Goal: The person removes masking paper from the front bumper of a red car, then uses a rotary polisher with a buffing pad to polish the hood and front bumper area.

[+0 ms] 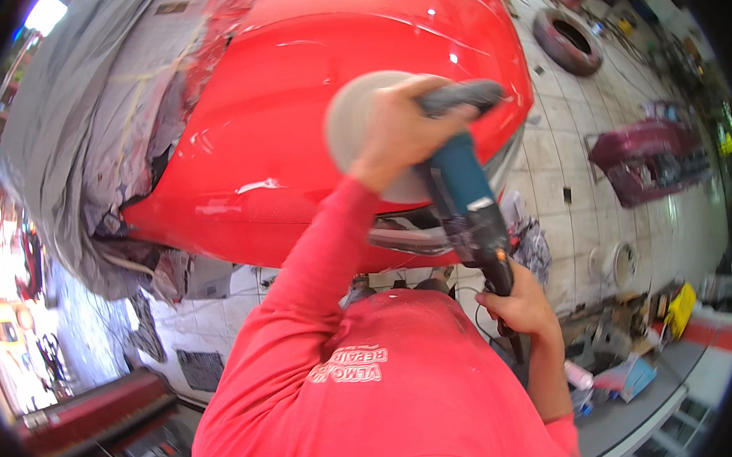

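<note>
A blue and black electric polisher [462,179] spans both of my hands over the front of a glossy red car hood [293,124]. Its wide pale round pad [348,122] lies over the hood near the headlight [408,230]; I cannot tell whether it touches the paint. My left hand [402,130] grips the black front handle [475,96], fingers wrapped around it and the wrist across the pad. Around the black rear grip [496,275], close to my body, my right hand [521,301] is closed. A few white streaks [259,185] mark the paint.
Grey sheeting [59,138] drapes the car's left part. On the tiled floor to the right are a tire [568,42], a maroon bumper [647,161] and a white bucket-like cylinder [615,263]. A cluttered bench [645,404] stands near my right arm; a dark red panel [93,417] lies lower left.
</note>
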A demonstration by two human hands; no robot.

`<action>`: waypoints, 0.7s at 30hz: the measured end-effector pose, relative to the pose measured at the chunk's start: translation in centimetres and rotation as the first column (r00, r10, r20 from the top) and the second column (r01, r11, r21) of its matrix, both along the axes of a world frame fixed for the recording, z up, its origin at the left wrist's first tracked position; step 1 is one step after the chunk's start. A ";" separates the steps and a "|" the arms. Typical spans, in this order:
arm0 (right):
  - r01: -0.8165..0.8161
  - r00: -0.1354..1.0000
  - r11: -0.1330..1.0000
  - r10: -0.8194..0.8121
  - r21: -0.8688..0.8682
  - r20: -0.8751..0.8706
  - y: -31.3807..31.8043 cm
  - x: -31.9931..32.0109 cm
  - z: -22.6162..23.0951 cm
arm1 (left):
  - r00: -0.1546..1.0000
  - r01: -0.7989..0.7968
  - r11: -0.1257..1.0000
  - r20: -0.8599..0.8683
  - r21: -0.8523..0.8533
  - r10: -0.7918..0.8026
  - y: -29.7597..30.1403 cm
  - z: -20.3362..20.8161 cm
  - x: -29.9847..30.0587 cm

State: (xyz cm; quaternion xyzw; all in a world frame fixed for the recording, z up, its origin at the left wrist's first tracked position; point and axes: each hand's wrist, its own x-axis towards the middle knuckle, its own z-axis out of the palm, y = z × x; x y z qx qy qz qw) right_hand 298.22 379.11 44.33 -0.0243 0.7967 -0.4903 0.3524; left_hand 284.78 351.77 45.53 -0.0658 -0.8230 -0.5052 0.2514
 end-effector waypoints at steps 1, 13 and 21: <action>-0.058 0.997 0.998 0.057 -0.012 -0.047 -1.5 0.1 0.6 | 0.996 -0.057 0.996 0.063 -0.069 0.061 -2.2 1.8 2.1; -0.352 0.931 0.900 0.308 -0.259 -0.195 -4.9 0.6 -1.5 | 0.949 -0.293 0.953 0.143 0.078 0.281 -10.4 3.9 9.4; -0.004 0.996 0.993 -0.007 -0.121 -0.087 7.1 -1.5 -2.0 | 0.995 -0.007 1.000 0.098 0.013 0.005 4.0 0.6 -1.0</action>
